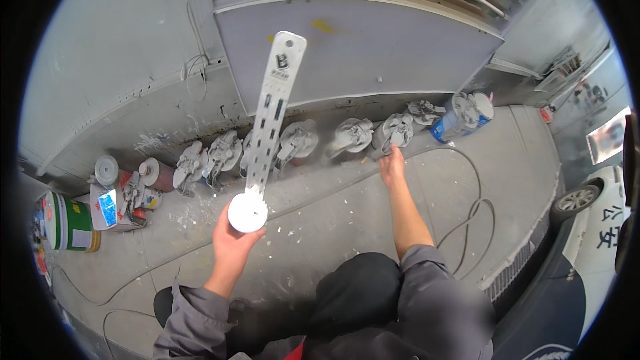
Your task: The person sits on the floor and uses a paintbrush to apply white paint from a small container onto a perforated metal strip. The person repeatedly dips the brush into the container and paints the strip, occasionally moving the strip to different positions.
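My left hand (233,243) is closed around a round white cup (247,213) with a small dark spot in its top. From the cup's far side rises a long, slotted, paint-stained mixing stick (272,103), tilted to the right at its upper end. On the right, my right arm stretches forward to the row of paint spray guns along the wall. The fingers of my right hand (392,163) are closed at the near side of one grey spray gun (399,131), which stands on the floor; part of the grip is hidden.
More spray guns (225,153) line the wall. At left stand a green-and-white bucket (70,221) and an open carton (107,210); at right, blue-labelled cans (460,119). A dark hose (475,207) loops over the floor. A parked car (603,220) and floor grating (517,270) lie at right.
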The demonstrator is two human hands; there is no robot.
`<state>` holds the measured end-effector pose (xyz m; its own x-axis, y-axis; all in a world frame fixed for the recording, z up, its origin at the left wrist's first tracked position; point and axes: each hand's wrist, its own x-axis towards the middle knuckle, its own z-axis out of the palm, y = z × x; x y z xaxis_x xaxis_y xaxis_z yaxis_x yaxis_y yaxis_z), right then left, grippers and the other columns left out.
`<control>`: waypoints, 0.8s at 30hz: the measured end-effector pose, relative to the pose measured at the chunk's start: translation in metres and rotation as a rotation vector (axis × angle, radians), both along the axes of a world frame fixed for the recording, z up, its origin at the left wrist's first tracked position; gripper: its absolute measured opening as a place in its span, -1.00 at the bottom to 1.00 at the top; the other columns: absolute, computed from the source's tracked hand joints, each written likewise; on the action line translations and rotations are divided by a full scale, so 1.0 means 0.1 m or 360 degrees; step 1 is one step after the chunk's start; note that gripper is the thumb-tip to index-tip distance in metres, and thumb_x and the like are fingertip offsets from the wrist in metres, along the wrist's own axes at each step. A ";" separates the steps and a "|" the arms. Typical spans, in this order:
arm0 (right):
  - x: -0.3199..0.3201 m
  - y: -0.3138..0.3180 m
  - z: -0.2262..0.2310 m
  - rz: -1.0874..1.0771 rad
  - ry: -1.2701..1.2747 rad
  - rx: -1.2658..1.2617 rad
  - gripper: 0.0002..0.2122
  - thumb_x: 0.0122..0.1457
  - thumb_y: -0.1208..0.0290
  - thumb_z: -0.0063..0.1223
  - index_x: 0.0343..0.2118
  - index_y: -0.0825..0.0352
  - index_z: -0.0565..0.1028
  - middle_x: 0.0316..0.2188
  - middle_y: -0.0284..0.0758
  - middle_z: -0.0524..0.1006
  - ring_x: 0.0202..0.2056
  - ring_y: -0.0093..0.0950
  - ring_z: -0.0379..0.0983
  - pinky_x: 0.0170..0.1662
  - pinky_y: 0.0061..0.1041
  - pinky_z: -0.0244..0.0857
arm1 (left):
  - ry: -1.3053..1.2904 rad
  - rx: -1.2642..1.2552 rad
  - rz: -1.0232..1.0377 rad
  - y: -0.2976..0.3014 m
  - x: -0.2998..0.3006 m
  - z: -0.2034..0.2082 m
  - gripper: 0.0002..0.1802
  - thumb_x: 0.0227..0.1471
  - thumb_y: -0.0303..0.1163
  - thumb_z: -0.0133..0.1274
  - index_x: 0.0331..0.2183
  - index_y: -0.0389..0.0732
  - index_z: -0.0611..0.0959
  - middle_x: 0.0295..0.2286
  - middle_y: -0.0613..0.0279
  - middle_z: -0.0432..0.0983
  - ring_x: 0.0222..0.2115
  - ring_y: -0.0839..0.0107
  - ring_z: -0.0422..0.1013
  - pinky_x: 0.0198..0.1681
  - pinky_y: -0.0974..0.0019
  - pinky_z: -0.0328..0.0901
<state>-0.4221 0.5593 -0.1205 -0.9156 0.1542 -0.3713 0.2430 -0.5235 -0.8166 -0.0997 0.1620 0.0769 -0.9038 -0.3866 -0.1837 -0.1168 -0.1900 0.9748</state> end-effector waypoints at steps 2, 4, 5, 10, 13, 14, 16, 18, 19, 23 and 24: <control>-0.05 -0.43 -0.17 0.0084 -0.0008 0.0173 -0.38 0.44 0.01 0.08 0.39 0.30 0.29 0.43 -0.26 0.27 0.44 -0.33 0.13 0.43 -0.08 0.02 | -0.0009 -0.0036 0.0077 -0.06 0.14 0.11 -0.08 -0.07 -0.75 0.38 0.31 -0.33 0.37 0.12 0.14 0.52 0.15 0.32 0.48 0.24 0.21 0.39; -0.15 -0.66 -0.19 -0.0026 0.0008 0.0470 -0.56 0.43 0.01 0.11 0.07 0.35 0.52 -0.17 -0.35 0.60 -0.18 -0.46 0.49 -0.04 -0.43 0.35 | -0.0024 -0.0051 0.0118 -0.06 0.22 0.26 -0.09 -0.06 -0.73 0.38 0.30 -0.32 0.38 0.11 0.17 0.52 0.13 0.34 0.48 0.22 0.22 0.39; -0.12 -0.67 -0.21 -0.0178 -0.0002 0.0507 -0.57 0.42 0.01 0.11 0.03 0.35 0.52 -0.21 -0.36 0.58 -0.23 -0.49 0.46 -0.12 -0.45 0.33 | -0.0030 -0.0051 0.0122 -0.05 0.21 0.33 -0.10 -0.06 -0.71 0.38 0.30 -0.31 0.39 0.10 0.19 0.53 0.12 0.36 0.48 0.21 0.23 0.38; 0.23 0.23 -0.75 0.0089 -0.0147 0.0616 -0.73 0.37 0.16 0.12 -0.08 0.28 0.56 -0.27 -0.35 0.63 -0.32 -0.48 0.55 -0.30 -0.44 0.41 | 0.0056 0.0000 -0.0007 0.00 -0.07 0.49 -0.14 -0.03 -0.65 0.39 0.29 -0.29 0.42 0.08 0.24 0.53 0.10 0.39 0.46 0.21 0.26 0.34; 1.28 -0.73 -0.75 0.0963 -0.0356 0.0427 -0.76 0.35 0.23 0.10 -0.07 0.26 0.56 -0.25 -0.29 0.67 -0.25 -0.41 0.65 -0.19 -0.36 0.54 | 0.0000 -0.0067 0.0130 -0.24 0.25 0.52 -0.15 -0.03 -0.64 0.40 0.28 -0.29 0.43 0.09 0.25 0.53 0.11 0.38 0.46 0.22 0.25 0.33; 1.46 -0.88 -0.70 0.1258 -0.0428 0.0396 -0.75 0.35 0.22 0.11 -0.06 0.27 0.57 -0.25 -0.29 0.67 -0.24 -0.39 0.66 -0.18 -0.33 0.55 | 0.0016 -0.0070 0.0139 -0.29 0.29 0.52 -0.15 -0.03 -0.64 0.40 0.28 -0.29 0.43 0.09 0.25 0.53 0.11 0.38 0.46 0.22 0.25 0.33; 1.60 -1.17 -0.60 0.1510 -0.0399 0.0554 -0.66 0.37 0.14 0.14 0.07 0.25 0.53 -0.21 -0.31 0.66 -0.23 -0.43 0.65 -0.19 -0.38 0.54 | 0.0063 -0.0045 0.0099 -0.38 0.31 0.50 -0.15 -0.03 -0.64 0.40 0.28 -0.29 0.43 0.09 0.24 0.53 0.11 0.38 0.46 0.22 0.25 0.33; 1.65 -1.56 -0.45 0.1627 -0.0369 0.0633 -0.56 0.38 0.06 0.17 0.17 0.23 0.48 -0.18 -0.32 0.66 -0.22 -0.45 0.64 -0.18 -0.39 0.53 | 0.0091 -0.0019 0.0073 -0.51 0.38 0.47 -0.14 -0.02 -0.63 0.41 0.29 -0.29 0.42 0.08 0.24 0.53 0.11 0.38 0.46 0.21 0.25 0.34; 1.60 -1.81 -0.31 0.1624 -0.0362 0.0628 -0.50 0.37 0.02 0.19 0.21 0.23 0.44 -0.17 -0.32 0.65 -0.22 -0.44 0.64 -0.18 -0.39 0.54 | 0.0098 -0.0031 0.0083 -0.60 0.46 0.47 -0.14 -0.02 -0.63 0.41 0.29 -0.29 0.42 0.08 0.24 0.53 0.11 0.38 0.46 0.21 0.25 0.34; 1.44 -2.83 0.21 0.1279 -0.0346 0.0609 -0.43 0.35 -0.01 0.25 0.24 0.25 0.35 -0.17 -0.26 0.63 -0.25 -0.39 0.64 -0.21 -0.32 0.59 | 0.0113 -0.0073 0.0201 -1.01 0.91 0.42 -0.14 -0.01 -0.63 0.41 0.29 -0.29 0.41 0.07 0.25 0.53 0.11 0.39 0.46 0.20 0.26 0.36; 1.30 -2.94 0.21 0.1238 -0.0347 0.0613 -0.45 0.36 0.02 0.25 0.22 0.27 0.36 -0.18 -0.23 0.64 -0.27 -0.37 0.65 -0.24 -0.30 0.61 | 0.0134 -0.0071 0.0211 -1.09 0.95 0.39 -0.14 -0.01 -0.63 0.41 0.29 -0.29 0.41 0.07 0.25 0.53 0.11 0.39 0.47 0.19 0.26 0.36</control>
<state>-0.2925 0.2655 -0.0998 -0.7284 -0.3310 -0.5999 0.5851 0.1553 -0.7960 -0.0050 0.0528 0.1159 -0.8558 -0.5095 -0.0897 -0.0113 -0.1548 0.9879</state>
